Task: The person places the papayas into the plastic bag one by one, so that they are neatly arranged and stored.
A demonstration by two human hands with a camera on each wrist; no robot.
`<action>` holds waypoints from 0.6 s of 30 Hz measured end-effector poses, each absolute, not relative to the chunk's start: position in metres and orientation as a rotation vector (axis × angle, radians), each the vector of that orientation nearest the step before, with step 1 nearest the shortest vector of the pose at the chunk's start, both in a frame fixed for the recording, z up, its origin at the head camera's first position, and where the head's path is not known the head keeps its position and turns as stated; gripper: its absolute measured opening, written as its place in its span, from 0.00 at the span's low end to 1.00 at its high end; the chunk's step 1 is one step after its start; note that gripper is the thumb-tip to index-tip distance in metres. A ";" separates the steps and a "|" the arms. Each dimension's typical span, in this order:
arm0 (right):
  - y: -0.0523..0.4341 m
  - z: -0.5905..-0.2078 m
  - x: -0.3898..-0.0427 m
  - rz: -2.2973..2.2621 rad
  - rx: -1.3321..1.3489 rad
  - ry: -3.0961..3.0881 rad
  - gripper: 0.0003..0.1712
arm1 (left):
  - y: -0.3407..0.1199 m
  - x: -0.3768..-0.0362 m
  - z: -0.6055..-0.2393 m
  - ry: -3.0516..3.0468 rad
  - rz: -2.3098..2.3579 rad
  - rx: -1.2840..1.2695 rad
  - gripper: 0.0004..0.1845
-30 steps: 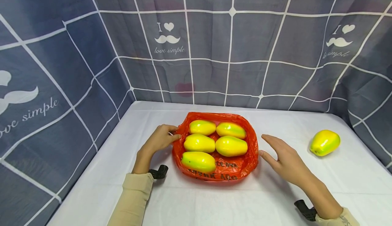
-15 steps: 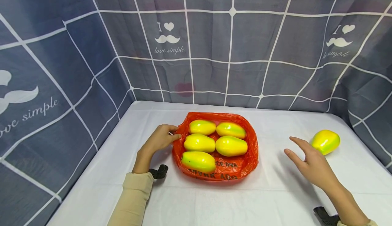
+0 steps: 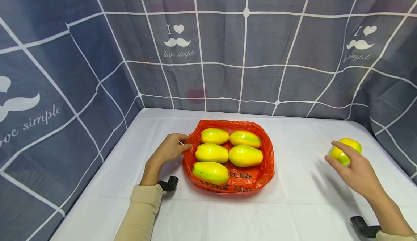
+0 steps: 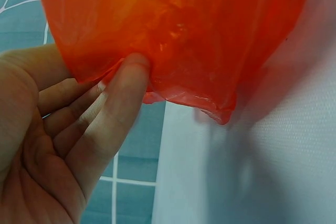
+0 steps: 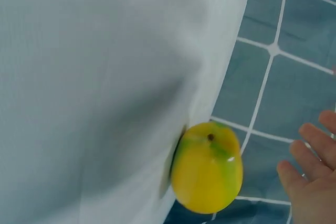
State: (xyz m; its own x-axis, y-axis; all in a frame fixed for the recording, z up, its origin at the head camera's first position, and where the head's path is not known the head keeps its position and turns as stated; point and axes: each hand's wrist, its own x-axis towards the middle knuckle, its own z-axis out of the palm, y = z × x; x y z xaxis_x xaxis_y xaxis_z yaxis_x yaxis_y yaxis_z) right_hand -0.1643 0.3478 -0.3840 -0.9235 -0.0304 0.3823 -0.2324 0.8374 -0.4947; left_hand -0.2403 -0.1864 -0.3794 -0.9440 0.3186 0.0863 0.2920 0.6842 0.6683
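A red plastic bag [image 3: 257,179] sits mid-table with its mouth spread wide and several yellow-green papayas [image 3: 245,156] inside. At its left edge my left hand [image 3: 171,147] pinches the film between thumb and fingers; the left wrist view shows the thumb [image 4: 123,98] pressed on the red plastic. Off to the right, one more papaya [image 5: 207,169] lies on the white cloth, its stem-end dot showing in the right wrist view. My right hand [image 3: 355,168] hovers just in front of that papaya, fingers spread and holding nothing, partly covering it in the head view.
White cloth [image 3: 241,217] covers the table. Grey-blue curtains with white grid lines [image 3: 221,45] hang behind and along both sides. Each wrist carries a black camera mount, the left one [image 3: 168,184] close to the bag's left side.
My right hand has travelled right, from beside the bag to the lone papaya. My left hand keeps its pinch on the bag, which stays in place.
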 end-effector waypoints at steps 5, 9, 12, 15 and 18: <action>0.360 -0.385 -0.173 0.832 0.156 -2.678 0.32 | -0.187 -0.240 -0.380 2.841 1.139 0.518 0.15; 0.368 -0.387 -0.177 0.826 0.154 -2.676 0.31 | -0.186 -0.240 -0.379 2.840 1.141 0.523 0.15; 0.375 -0.389 -0.180 0.801 0.156 -2.690 0.32 | -0.186 -0.241 -0.380 2.836 1.143 0.533 0.14; 0.382 -0.390 -0.185 0.787 0.149 -2.739 0.34 | -0.186 -0.241 -0.380 2.839 1.147 0.532 0.14; 0.390 -0.392 -0.191 0.792 0.153 -2.807 0.38 | -0.186 -0.241 -0.381 2.837 1.153 0.528 0.14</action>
